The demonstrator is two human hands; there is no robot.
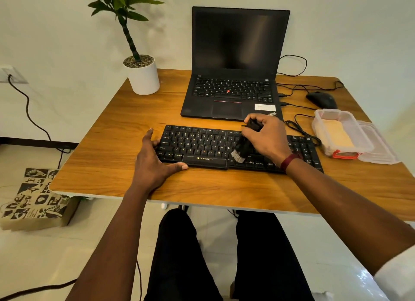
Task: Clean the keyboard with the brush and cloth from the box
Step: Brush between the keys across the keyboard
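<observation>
Above dark-trousered legs (pixel 177 251), the left hand (pixel 152 166) rests spread against the black plastic keyboard (pixel 202 145) on the wooden worktop (pixel 101 148). The right hand (pixel 269 139) grips a black brush (pixel 242 146), bristles on the keys. A beige cloth (pixel 336 134) lies in the clear plastic box (pixel 320 117).

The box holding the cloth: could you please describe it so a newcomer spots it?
On the wooden table, look right of the keyboard. The box sits just this side of the black mouse. Only it is clear plastic with red latches and a tan cloth inside.
</observation>
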